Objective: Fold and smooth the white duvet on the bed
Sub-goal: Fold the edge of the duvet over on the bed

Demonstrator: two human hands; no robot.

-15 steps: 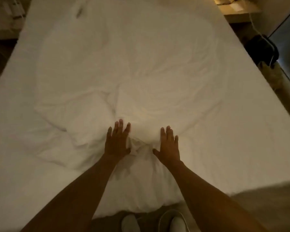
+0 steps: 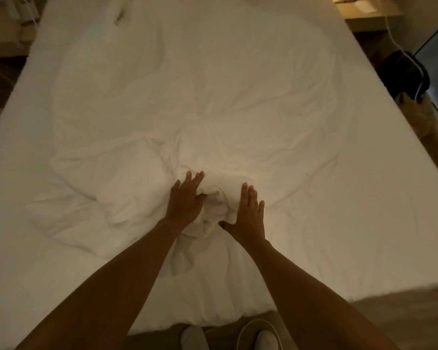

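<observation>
- The bed [image 2: 364,198] stretches ahead of both hands.
- The white duvet [image 2: 200,102] lies rumpled on it, bunched into a ridge between the hands.
- The left hand [image 2: 185,200] and right hand [image 2: 249,214] press flat, fingers straight, gripping nothing (pushing inward could deepen that ridge instead of smoothing it).

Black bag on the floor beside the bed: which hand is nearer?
Right. The right hand lies flat on the duvet toward the black bag; the left hand presses farther away.
</observation>
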